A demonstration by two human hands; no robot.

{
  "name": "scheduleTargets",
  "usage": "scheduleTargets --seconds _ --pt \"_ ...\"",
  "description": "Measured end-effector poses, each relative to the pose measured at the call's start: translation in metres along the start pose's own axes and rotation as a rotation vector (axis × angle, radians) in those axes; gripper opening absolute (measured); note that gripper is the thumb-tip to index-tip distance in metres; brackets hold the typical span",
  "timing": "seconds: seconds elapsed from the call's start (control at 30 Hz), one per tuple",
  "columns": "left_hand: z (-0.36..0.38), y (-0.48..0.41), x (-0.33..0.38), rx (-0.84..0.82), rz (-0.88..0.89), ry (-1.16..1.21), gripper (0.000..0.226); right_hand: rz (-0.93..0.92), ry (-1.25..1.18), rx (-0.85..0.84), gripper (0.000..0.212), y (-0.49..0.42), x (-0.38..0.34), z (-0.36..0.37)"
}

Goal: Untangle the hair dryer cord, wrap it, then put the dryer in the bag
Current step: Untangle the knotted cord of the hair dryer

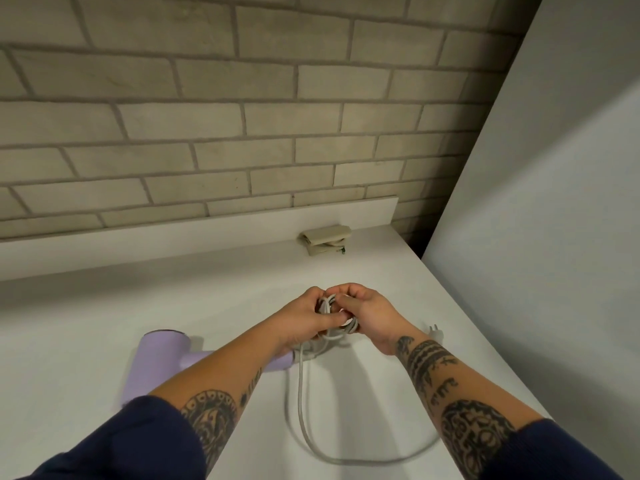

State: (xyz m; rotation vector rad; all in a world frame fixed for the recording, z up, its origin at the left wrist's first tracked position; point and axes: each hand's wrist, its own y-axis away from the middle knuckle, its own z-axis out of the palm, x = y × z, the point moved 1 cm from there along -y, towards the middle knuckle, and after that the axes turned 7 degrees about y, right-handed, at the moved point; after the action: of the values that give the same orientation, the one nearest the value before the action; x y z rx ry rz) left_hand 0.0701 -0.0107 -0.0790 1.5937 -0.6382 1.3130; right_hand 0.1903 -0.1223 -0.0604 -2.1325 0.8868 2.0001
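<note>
Filling the upper part of the view is a brick wall (207, 98) of pale grey-beige blocks. A plain white wall (554, 168) slants down the right side. Below them spreads a white tabletop (173, 292), with a low raised ledge (207, 230) along its far edge against the bricks.

Two tattooed forearms reach in from the bottom, each coming out of a dark navy sleeve (114, 441) pushed up toward the elbow.

The lilac hair dryer (156, 358) lies on its side on the tabletop at the left. Its barrel is toward the left, and its handle runs right, passing under the left forearm. The pale grey cord (300, 382) leaves the end of the handle, drops toward the near edge in a wide loop that lies flat on the tabletop, and curves back toward the right forearm. The rest of it is bunched in a small tangle of coils held above the tabletop between the two hands.

The beige bag (325, 240) sits folded at the back of the tabletop, just in front of the ledge, well apart from the dryer.

The left hand (301, 323) grips the tangle from the left, its fingers (332, 318) curled round the coils with the thumb laid across them. The right hand (370, 317) meets it from the right, its fingers (349, 292) bent in and pinching strands at the top of the bunch.

The white plug (435, 332) lies on the tabletop just beside the right wrist, prongs pointing away.
</note>
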Motion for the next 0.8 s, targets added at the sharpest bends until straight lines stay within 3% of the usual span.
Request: scheduleTargets --seconds 0.07,0.17,0.27,0.43,0.6,0.8 --pt "-0.001 -0.003 0.001 0.039 0.065 -0.089 0.037 0.019 -0.024 0.006 0.021 0.001 -0.006 -0.001" --pt "-0.001 -0.003 0.006 0.112 0.162 -0.21 0.051 0.015 0.074 -0.01 0.024 0.004 -0.012 -0.01" --pt "-0.002 -0.002 0.005 0.149 0.189 -0.163 0.06 0.005 0.265 -0.064 0.019 0.006 -0.008 -0.017" --pt "-0.006 0.003 -0.006 0.086 0.155 0.033 0.067 0.072 0.1 0.022 0.02 0.009 0.001 -0.021" --pt "-0.005 0.005 -0.008 0.06 0.139 0.098 0.056 0.132 0.071 0.028 0.014 0.011 0.001 -0.016" --pt "0.002 0.004 -0.003 0.053 0.091 0.037 0.04 0.216 0.216 0.024 0.016 0.008 -0.017 -0.007"
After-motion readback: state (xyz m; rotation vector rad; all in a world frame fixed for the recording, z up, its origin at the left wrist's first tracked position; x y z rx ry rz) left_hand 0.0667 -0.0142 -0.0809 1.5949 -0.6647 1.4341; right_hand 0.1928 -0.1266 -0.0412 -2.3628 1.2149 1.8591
